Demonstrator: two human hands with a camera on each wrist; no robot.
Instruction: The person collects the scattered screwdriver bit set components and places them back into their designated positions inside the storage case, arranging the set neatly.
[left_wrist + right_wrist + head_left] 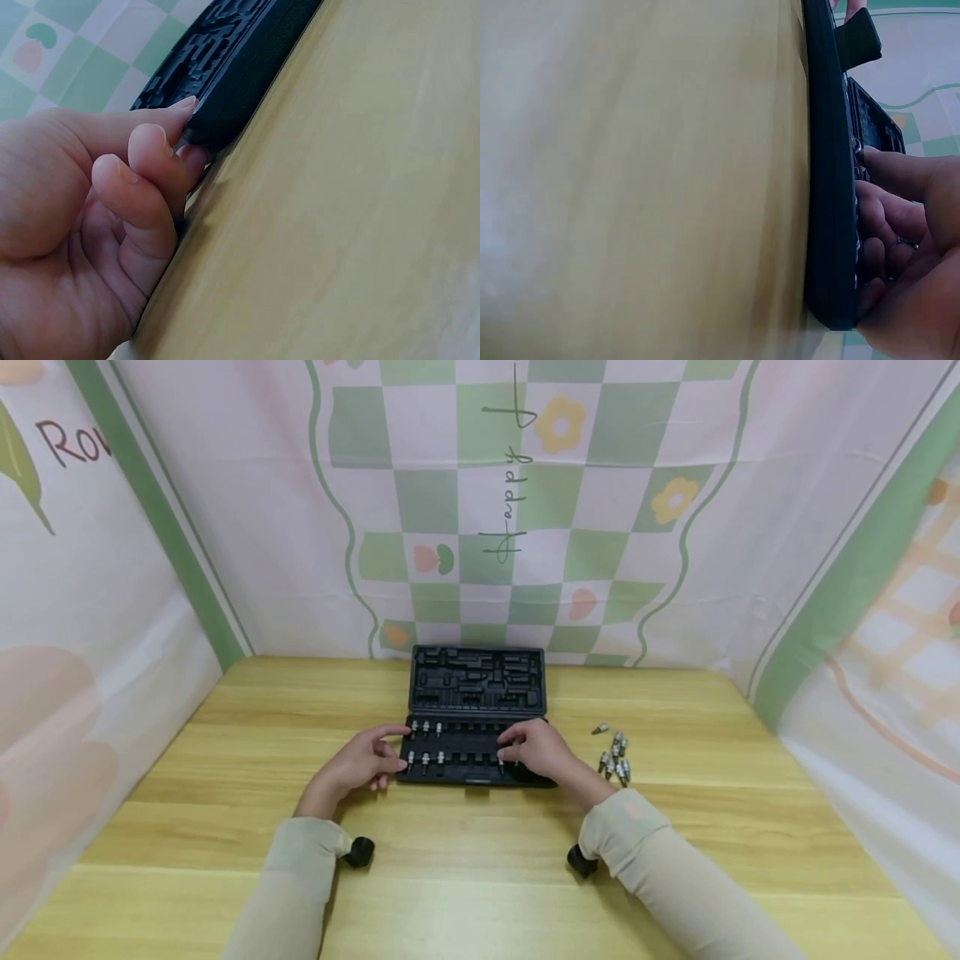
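A black plastic tool case (468,774) lies open on the table, its lid (480,702) tilted back. Small silver bit sockets (425,760) stand in two rows at the left of its lower half. My left hand (360,764) grips the case's left edge; in the left wrist view the thumb (161,120) lies over the rim with fingers bent beside it. Over the right part of the lower half, my right hand (538,747) pinches a bit socket (501,768) in the front row. Its fingers largely hide the slots there, also in the right wrist view.
Several loose bit sockets (617,760) lie in a group on the wooden table (450,877) right of the case, one slightly apart. Patterned cloth (480,485) hangs behind and at both sides. Dark wrist cameras (360,852) sit at both cuffs.
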